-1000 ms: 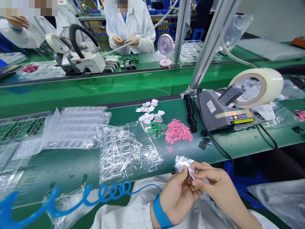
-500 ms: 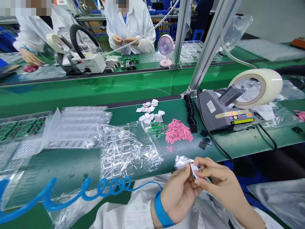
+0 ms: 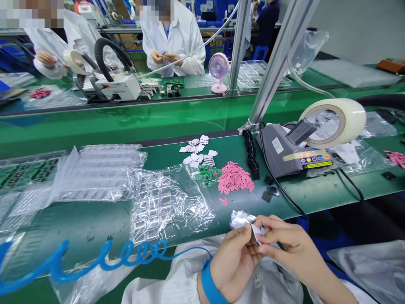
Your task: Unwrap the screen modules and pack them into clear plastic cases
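Observation:
My left hand (image 3: 232,261), with a blue wrist strap (image 3: 211,282) on its wrist, pinches a small white square piece (image 3: 257,233) between thumb and fingers. From the other side, the fingertips of my right hand (image 3: 281,240) grip the same piece. Its underside is hidden by the fingers. Crumpled clear film (image 3: 242,219) lies just beyond my hands at the bench edge. Farther in are a heap of pink strips (image 3: 236,177), some green circuit boards (image 3: 207,174) and scattered white square pieces (image 3: 196,145).
A grey tape dispenser (image 3: 284,147) with a large roll stands at right, its black cable crossing the bench. Clear plastic trays (image 3: 95,173) and bagged packaging (image 3: 155,207) cover the left. A coiled blue cord (image 3: 133,253) runs to my strap. Co-workers sit opposite, beyond a pink fan (image 3: 219,69).
Both hands stay close together on the white piece, with slight finger movement. The view has shifted slightly. A co-worker's hand at far left has lifted away from the pink strips there.

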{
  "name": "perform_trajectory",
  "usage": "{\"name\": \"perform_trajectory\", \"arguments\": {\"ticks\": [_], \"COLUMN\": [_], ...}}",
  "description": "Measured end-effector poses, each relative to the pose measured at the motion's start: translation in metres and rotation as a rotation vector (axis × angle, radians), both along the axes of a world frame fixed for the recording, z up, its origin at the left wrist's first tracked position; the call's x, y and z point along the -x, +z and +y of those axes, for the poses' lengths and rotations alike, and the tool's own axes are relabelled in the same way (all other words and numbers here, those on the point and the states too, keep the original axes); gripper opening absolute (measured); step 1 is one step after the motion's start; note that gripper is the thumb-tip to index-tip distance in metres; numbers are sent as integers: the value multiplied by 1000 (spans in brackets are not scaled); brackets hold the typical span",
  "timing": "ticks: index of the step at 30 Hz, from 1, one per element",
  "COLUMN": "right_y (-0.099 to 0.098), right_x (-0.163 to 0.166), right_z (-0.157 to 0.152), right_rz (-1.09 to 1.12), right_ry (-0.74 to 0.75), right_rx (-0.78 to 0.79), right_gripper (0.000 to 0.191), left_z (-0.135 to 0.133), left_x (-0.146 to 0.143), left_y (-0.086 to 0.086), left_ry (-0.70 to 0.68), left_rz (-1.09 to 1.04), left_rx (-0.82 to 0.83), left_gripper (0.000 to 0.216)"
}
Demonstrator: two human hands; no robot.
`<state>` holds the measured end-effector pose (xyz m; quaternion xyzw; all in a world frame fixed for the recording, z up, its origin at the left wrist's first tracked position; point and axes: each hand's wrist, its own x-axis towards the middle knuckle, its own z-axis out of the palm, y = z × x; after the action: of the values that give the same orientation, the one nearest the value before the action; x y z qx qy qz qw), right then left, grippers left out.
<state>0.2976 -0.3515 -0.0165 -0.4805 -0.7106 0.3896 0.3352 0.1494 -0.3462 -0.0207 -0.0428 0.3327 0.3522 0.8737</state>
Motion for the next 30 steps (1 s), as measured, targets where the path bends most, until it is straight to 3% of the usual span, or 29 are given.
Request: {"name": "perform_trajectory", "arguments": {"ticks": [6, 12, 20, 23, 24, 27, 30], "right_y": [1, 1, 28, 27, 24, 12, 5], "right_x": [8, 14, 13, 2, -2, -11, -13], "right_z": [-9, -16, -9, -6, -6, -4, -2], "right_rz": [-70, -130, -233, -201, -141, 96, 319], "right_ry": [-62, -160, 23, 10, -13, -61, 25], "right_rx": [-44, -288, -455, -431, -400, -193, 3], "right_gripper": [10, 11, 15, 11, 19, 43, 39], "left_z": [0, 0, -3, -2, -1, 3, 10], "left_x": [0, 2, 5, 5, 5, 4, 0], "left_y": [1, 1, -3, -3, -1, 5, 13], "left_ry": [-12, 4, -63, -87, -108, -200, -292], "left_rz": [-16, -48, -190, -267, -280, -296, -295], "left_rx": [32, 12, 5, -80, -133, -288, -342], "left_gripper": [27, 21, 18, 21, 25, 41, 48]}}
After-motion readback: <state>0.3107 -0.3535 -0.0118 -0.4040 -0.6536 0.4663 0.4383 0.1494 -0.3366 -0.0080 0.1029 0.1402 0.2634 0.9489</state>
